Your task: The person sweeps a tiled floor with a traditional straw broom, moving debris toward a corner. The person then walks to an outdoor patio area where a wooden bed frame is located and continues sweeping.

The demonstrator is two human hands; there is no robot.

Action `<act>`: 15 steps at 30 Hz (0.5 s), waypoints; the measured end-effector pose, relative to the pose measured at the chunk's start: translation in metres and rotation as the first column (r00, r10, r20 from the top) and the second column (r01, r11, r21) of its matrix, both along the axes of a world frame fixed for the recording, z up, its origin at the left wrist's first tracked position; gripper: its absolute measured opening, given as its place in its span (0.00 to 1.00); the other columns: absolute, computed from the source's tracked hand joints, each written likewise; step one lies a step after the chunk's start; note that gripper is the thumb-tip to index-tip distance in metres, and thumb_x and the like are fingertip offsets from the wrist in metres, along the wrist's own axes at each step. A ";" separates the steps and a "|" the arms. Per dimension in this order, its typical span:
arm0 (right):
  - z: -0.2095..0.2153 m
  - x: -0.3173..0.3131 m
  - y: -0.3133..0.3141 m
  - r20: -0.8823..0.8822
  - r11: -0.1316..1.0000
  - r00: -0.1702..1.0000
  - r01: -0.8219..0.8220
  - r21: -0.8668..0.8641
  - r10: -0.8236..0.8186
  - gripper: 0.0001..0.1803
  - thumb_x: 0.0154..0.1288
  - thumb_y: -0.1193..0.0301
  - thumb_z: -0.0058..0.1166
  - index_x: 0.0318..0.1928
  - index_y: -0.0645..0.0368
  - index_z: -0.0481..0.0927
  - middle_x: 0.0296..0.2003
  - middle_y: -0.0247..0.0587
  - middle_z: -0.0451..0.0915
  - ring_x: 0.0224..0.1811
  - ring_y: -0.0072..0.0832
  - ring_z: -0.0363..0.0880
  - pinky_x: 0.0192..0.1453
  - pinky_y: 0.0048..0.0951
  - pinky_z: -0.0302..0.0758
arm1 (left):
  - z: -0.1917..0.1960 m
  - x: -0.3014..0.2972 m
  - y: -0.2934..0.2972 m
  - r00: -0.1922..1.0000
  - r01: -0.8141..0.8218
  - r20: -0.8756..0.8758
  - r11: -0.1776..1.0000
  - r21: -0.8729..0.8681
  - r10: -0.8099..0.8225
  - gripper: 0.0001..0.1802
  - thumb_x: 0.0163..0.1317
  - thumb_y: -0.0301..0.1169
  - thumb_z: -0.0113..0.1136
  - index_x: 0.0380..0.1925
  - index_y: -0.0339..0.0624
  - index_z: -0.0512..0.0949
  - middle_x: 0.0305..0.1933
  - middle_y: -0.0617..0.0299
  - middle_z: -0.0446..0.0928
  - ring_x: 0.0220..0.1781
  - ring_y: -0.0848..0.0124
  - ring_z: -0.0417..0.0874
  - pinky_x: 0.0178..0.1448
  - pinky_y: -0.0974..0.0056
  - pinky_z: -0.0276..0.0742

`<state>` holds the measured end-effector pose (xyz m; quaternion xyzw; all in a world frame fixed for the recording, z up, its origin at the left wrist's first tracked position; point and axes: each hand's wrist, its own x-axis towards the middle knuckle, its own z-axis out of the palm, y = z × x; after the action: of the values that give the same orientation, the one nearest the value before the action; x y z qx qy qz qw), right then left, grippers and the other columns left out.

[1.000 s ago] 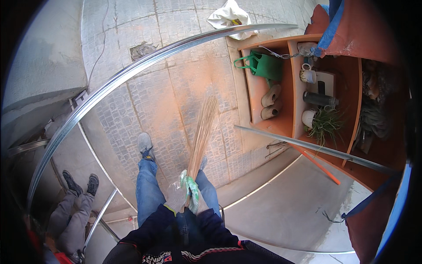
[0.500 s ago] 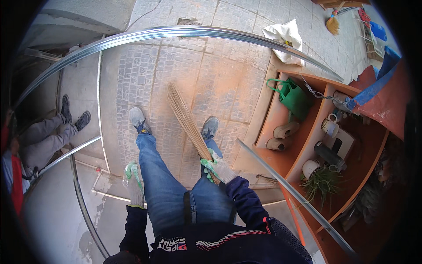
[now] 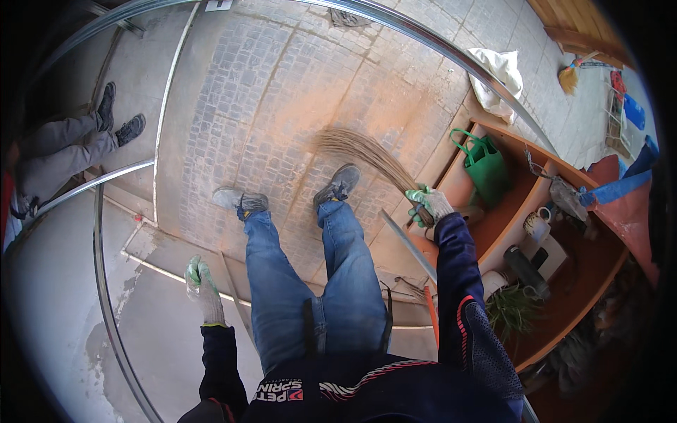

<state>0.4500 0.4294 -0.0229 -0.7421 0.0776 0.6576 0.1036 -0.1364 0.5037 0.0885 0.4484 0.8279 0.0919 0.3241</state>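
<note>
My right hand (image 3: 430,204), in a white and green work glove, grips the bound end of a straw hand broom (image 3: 367,153). The broom slants away to the left from my hand. Its bristle tips, bent and smeared by motion, reach the dusty paving (image 3: 289,120) beyond my shoes. My left hand (image 3: 202,287), gloved the same way, hangs at my left side with loosely extended fingers and nothing in it.
Metal profiles (image 3: 106,296) cross the space on several sides. An open wooden shelf unit (image 3: 493,243) at the right holds a green bag (image 3: 486,167), mugs and a plant. A white sack (image 3: 499,77) lies beyond it. Another person's legs (image 3: 74,144) show at left.
My right hand has swung the broom outward to the right and away from my body, and its bristles now bend. My left hand has moved slightly left. My feet and viewpoint have shifted.
</note>
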 end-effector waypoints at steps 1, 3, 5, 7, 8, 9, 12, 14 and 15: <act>0.011 0.011 -0.003 0.032 0.999 0.999 0.035 0.001 -0.035 0.42 0.65 0.58 0.69 0.74 0.59 0.66 0.26 0.41 0.81 0.17 0.28 0.78 0.17 0.30 0.74 | -0.002 -0.007 -0.004 0.999 -0.031 0.023 0.999 0.007 0.031 0.18 0.75 0.32 0.56 0.59 0.34 0.80 0.60 0.53 0.78 0.59 0.63 0.79 0.65 0.59 0.75; 0.041 0.005 -0.009 0.087 0.997 0.995 0.042 0.059 -0.047 0.43 0.66 0.60 0.68 0.76 0.59 0.64 0.26 0.40 0.81 0.17 0.27 0.78 0.16 0.30 0.74 | -0.004 -0.018 -0.014 0.997 -0.073 0.041 0.997 0.007 0.073 0.18 0.75 0.33 0.56 0.59 0.34 0.79 0.61 0.52 0.78 0.59 0.63 0.79 0.65 0.59 0.74; 0.077 -0.020 -0.014 0.136 0.994 0.988 0.067 0.090 -0.078 0.42 0.68 0.63 0.67 0.77 0.59 0.63 0.26 0.39 0.80 0.17 0.26 0.77 0.16 0.30 0.74 | -0.004 -0.024 -0.023 0.998 -0.060 0.033 0.998 0.029 0.059 0.18 0.75 0.32 0.55 0.59 0.34 0.79 0.61 0.52 0.78 0.59 0.63 0.79 0.66 0.59 0.74; 0.109 -0.061 -0.016 0.132 0.993 0.988 0.066 0.101 -0.079 0.41 0.70 0.66 0.65 0.79 0.55 0.61 0.25 0.36 0.80 0.17 0.25 0.76 0.16 0.30 0.73 | -0.004 -0.026 -0.030 0.988 -0.131 0.078 0.991 0.007 0.130 0.18 0.75 0.32 0.55 0.59 0.33 0.79 0.62 0.51 0.78 0.59 0.62 0.79 0.67 0.58 0.73; 0.120 -0.081 -0.014 0.101 0.992 0.993 0.048 0.115 -0.060 0.40 0.71 0.67 0.64 0.79 0.53 0.61 0.25 0.35 0.79 0.16 0.24 0.76 0.17 0.29 0.72 | -0.003 -0.026 -0.033 0.978 -0.180 0.101 0.983 -0.015 0.181 0.18 0.75 0.32 0.55 0.60 0.33 0.79 0.62 0.51 0.78 0.59 0.62 0.79 0.67 0.58 0.73; 0.125 -0.099 -0.009 0.052 0.994 0.998 -0.029 0.110 0.023 0.40 0.71 0.66 0.64 0.79 0.51 0.61 0.25 0.35 0.79 0.17 0.24 0.75 0.17 0.28 0.72 | -0.003 -0.025 -0.035 0.991 -0.119 0.057 0.993 -0.007 0.119 0.19 0.75 0.32 0.55 0.60 0.33 0.79 0.62 0.51 0.78 0.60 0.61 0.80 0.67 0.58 0.73; 0.110 -0.152 0.018 -0.100 0.910 0.909 -0.390 0.138 0.405 0.41 0.70 0.61 0.65 0.79 0.49 0.62 0.24 0.34 0.78 0.19 0.21 0.75 0.20 0.28 0.74 | -0.005 -0.020 -0.037 0.998 -0.070 -0.009 0.996 -0.051 0.070 0.19 0.75 0.32 0.55 0.60 0.33 0.79 0.62 0.50 0.78 0.61 0.60 0.80 0.68 0.58 0.73; 0.075 -0.191 0.042 -0.156 0.860 0.854 -0.459 0.222 0.496 0.40 0.69 0.60 0.65 0.78 0.50 0.65 0.24 0.37 0.78 0.20 0.27 0.78 0.24 0.32 0.76 | -0.007 -0.016 -0.039 0.994 -0.100 0.032 0.995 -0.023 0.101 0.19 0.74 0.32 0.56 0.59 0.34 0.79 0.62 0.50 0.78 0.61 0.60 0.80 0.68 0.57 0.73; 0.053 -0.210 0.053 -0.139 0.806 0.815 -0.503 0.313 0.562 0.39 0.68 0.60 0.65 0.77 0.51 0.67 0.24 0.39 0.79 0.21 0.29 0.79 0.26 0.33 0.77 | -0.007 -0.014 -0.041 0.996 -0.093 0.001 0.995 -0.028 0.093 0.18 0.74 0.32 0.56 0.59 0.34 0.79 0.61 0.50 0.79 0.61 0.60 0.80 0.68 0.57 0.73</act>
<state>0.2397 0.4828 0.0301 -0.6340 -0.2112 0.7439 0.0012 -0.1508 0.4626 0.0813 0.4047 0.8487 0.0956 0.3267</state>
